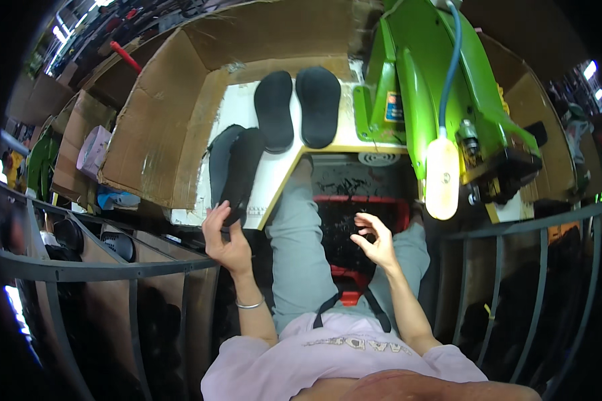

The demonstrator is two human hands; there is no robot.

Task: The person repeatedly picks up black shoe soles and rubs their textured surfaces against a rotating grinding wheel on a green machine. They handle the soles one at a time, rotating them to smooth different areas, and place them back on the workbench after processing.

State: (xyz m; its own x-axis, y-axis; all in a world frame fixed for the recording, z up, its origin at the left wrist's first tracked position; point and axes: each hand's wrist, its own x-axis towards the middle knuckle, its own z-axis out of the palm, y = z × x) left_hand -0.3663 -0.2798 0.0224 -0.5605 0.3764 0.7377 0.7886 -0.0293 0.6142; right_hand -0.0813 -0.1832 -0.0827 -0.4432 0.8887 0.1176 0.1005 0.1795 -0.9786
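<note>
A: Soles first. We see the left hand at the near edge of the white table, thumb and fingers closed around the lower end of a black sole. A grey sole lies under it, just to its left.

B: And the right hand?

A: We find it holding nothing, fingers loosely curled, in the air to the right of the table's near corner, over a red crate down by the person's knees.

B: What else sits on that table?

A: We count two more black soles at its far end: one just beyond the held pair, another beside it on the right, close to each other. Whether they touch, we cannot tell.

B: Around the table?

A: We see cardboard walls standing at its left and far sides. At its right stands a green machine with a blue hose running down it and a pale oval lamp hanging at its front. Grey metal rails curve below the table's left, and more to the right of the machine.
</note>
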